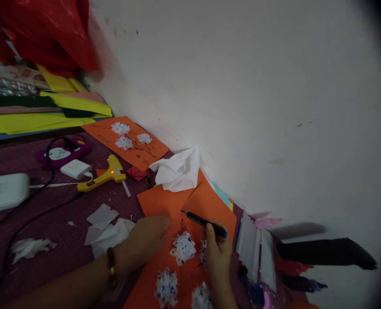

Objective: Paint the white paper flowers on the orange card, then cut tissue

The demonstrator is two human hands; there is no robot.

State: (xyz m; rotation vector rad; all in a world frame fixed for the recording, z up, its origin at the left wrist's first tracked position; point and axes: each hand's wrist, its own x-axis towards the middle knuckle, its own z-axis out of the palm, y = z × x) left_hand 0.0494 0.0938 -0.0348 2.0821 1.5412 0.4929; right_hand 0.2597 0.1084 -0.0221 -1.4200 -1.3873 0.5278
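Head view: the person's right hand (216, 251) has its grip closed around a black marker (198, 219) — long axis slanting forward-left, tip at or just over the orange paper (156, 204), beyond a white-and-blue flower (183, 248). The left hand (148, 236) lies palm down, just left of that tip — whether its grip is empty cannot be told.
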